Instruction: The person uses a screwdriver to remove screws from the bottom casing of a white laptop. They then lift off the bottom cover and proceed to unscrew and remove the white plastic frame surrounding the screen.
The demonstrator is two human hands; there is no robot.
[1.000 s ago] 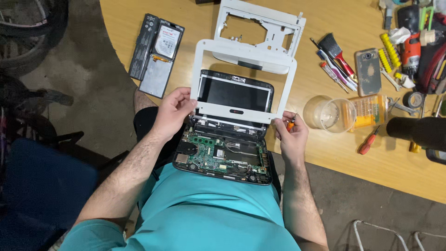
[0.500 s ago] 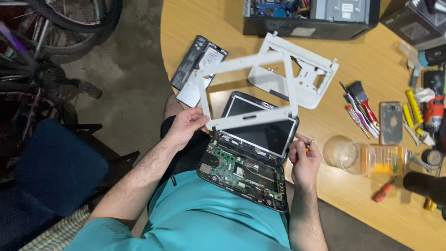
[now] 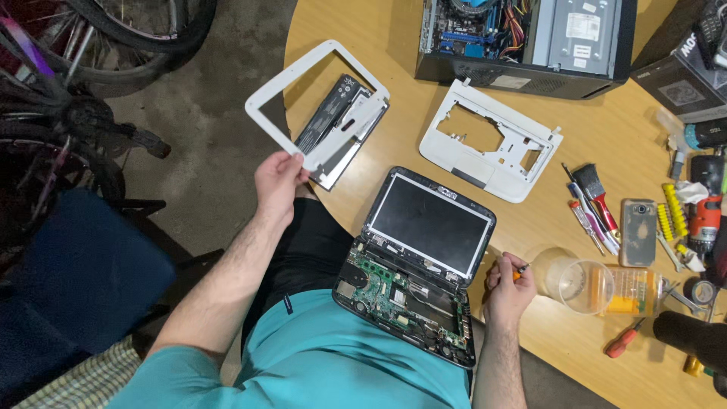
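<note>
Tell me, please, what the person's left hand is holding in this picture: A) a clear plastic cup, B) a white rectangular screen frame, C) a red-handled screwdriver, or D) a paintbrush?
B: the left hand grips one corner of the white screen frame, lifted over the table edge beside the opened small laptop, while the right hand holds a small orange-handled screwdriver.

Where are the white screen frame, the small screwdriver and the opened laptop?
white screen frame [image 3: 266, 89]: head view, left bar.
small screwdriver [image 3: 519, 270]: head view, orange handle.
opened laptop [image 3: 428, 226]: head view, dark screen.
</note>
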